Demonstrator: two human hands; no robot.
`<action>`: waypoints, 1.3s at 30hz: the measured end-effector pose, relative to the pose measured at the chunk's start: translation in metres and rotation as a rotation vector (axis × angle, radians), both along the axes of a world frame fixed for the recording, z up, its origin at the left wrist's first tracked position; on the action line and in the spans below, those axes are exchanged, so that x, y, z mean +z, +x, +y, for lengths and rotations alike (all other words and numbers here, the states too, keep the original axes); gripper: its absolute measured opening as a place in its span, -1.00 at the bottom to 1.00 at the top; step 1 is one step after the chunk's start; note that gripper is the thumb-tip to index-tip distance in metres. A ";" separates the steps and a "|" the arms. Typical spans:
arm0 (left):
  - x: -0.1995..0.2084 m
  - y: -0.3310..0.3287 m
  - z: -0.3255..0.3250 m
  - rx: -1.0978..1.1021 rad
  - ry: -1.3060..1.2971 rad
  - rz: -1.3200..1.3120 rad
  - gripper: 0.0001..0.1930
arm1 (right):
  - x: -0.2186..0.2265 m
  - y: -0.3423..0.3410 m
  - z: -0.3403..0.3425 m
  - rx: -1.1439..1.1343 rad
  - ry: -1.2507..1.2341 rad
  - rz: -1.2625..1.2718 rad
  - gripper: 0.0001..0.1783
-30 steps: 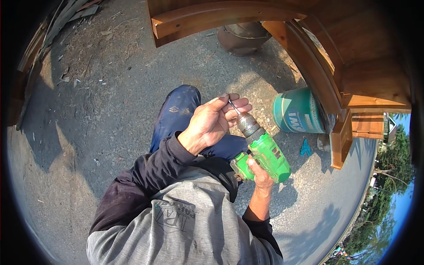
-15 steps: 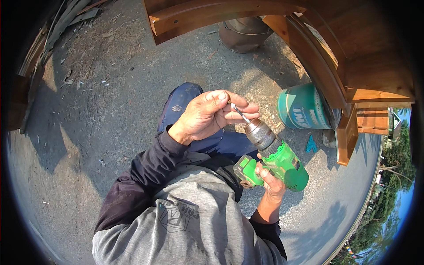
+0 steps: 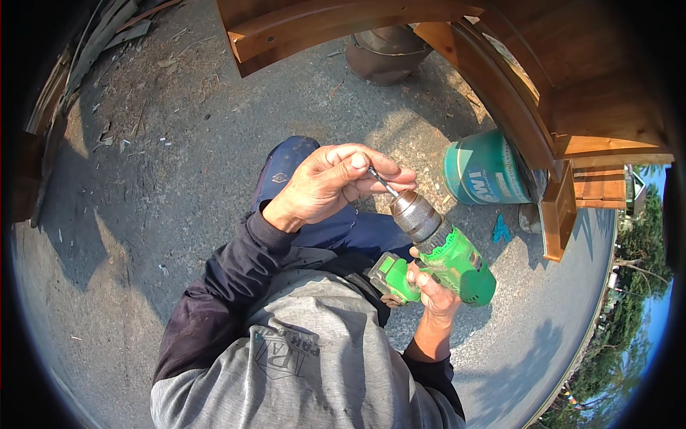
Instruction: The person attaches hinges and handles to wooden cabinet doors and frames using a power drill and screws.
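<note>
My right hand [image 3: 437, 294] is wrapped round the handle of a green cordless drill [image 3: 461, 268], whose metal chuck [image 3: 416, 217] points up and to the left. A thin metal bit [image 3: 383, 181] sticks out of the chuck. My left hand [image 3: 336, 179] pinches the bit's far end between thumb and forefinger, its other fingers extended beside the shaft. Whether a small piece sits at the tip is hidden by the fingertips. The drill's battery [image 3: 394, 279] faces my body, over my dark blue trousers.
Varnished brown wooden furniture [image 3: 500, 93] spans the upper right. Under its edge lie a green bucket [image 3: 486, 171] on its side and a blue glove-like scrap [image 3: 501, 229]. A rusty pail [image 3: 386, 53] stands farther off. Wood scraps [image 3: 107, 43] lie at the upper left.
My left thumb and forefinger have closed in on the bit's tip, covering the small brass-coloured spot seen there before. The view has shifted slightly; the drill stays in my right hand.
</note>
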State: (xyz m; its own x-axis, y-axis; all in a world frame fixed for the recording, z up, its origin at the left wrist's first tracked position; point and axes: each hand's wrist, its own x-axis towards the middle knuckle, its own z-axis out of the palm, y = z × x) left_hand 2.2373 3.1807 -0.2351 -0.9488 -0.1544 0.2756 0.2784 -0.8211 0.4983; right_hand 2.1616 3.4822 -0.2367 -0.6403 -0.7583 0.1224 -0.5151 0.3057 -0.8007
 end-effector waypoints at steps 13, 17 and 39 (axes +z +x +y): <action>0.032 -0.017 -0.001 0.083 0.012 0.121 -0.68 | -0.008 0.010 -0.049 0.123 -0.296 0.727 -0.66; 0.045 -0.024 0.006 0.093 0.046 0.179 -0.66 | -0.004 0.020 -0.057 0.074 -0.321 0.409 -0.64; 0.068 -0.026 0.012 0.290 0.104 0.004 -0.80 | -0.022 0.033 -0.079 -0.057 -0.331 0.277 -0.71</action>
